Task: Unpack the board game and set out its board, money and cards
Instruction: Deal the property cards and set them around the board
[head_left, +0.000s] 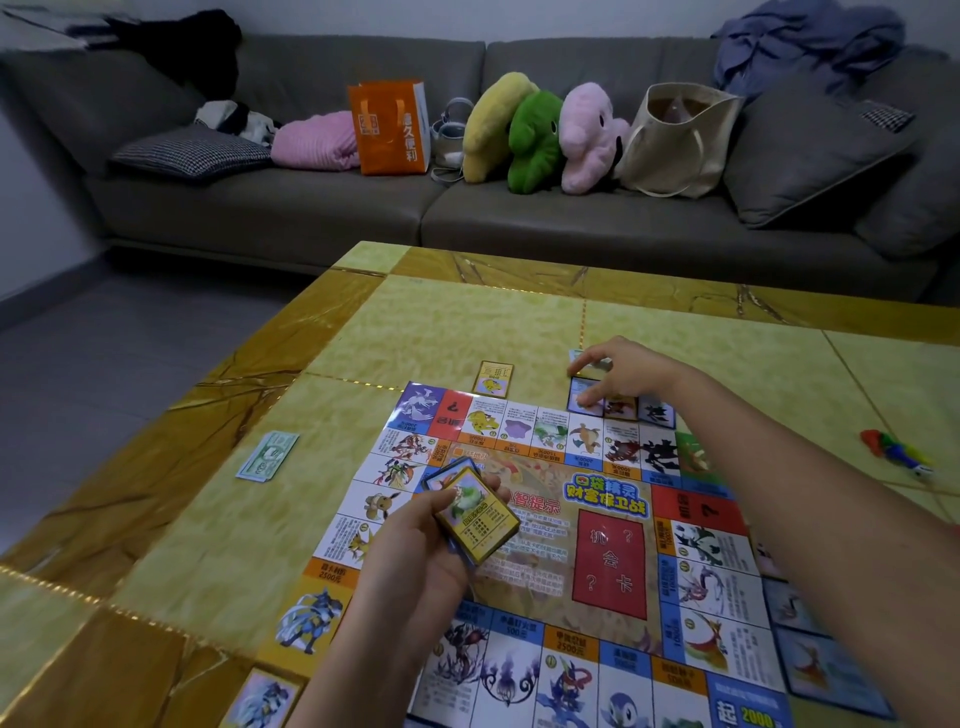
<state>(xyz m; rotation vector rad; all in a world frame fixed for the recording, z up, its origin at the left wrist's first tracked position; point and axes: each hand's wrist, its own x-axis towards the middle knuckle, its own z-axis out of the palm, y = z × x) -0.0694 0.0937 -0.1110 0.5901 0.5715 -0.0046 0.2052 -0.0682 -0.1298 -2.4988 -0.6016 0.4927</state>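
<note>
The colourful game board (613, 561) lies unfolded on the yellow table (452, 322). My left hand (415, 551) holds a stack of yellow-bordered cards (475, 514) above the board's left half. My right hand (626, 371) reaches past the board's far edge, fingers touching a card (587, 397) in a row of cards (631, 408) laid there. A single yellow card (493, 378) lies alone beyond the far edge. A green stack of paper money (267, 456) sits left of the board. More cards lie along the right edge (826, 670) and at the near-left corner (265, 699).
A small heap of coloured game pieces (893, 453) lies on the table at right. Behind the table stands a grey sofa (322, 208) with plush toys, an orange bag (389, 127), a canvas tote (675, 140) and cushions. Grey floor lies to the left.
</note>
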